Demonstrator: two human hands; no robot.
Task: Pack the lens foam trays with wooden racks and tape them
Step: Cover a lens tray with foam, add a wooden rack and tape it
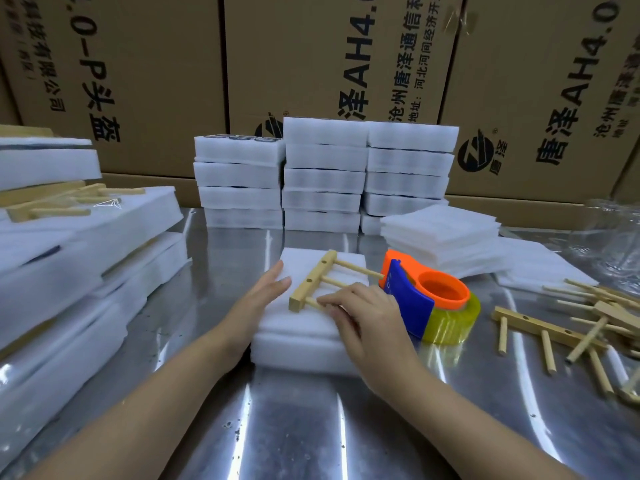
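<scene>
foam tray stack [298,336]: centre of steel table [294,427], wooden rack [313,282] lying flat on top; left hand [258,303]: fingers straight, pressed against stack's left side, gripping nothing; right hand [367,317]: fingers loosely bent, resting on rack's pegs; tape dispenser [436,303]: just right of stack

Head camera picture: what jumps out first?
The bright orange and blue tape dispenser sits in the middle, just right of the foam trays. A wooden rack lies on those trays, the left hand touching their side and the right hand resting on the rack.
</scene>
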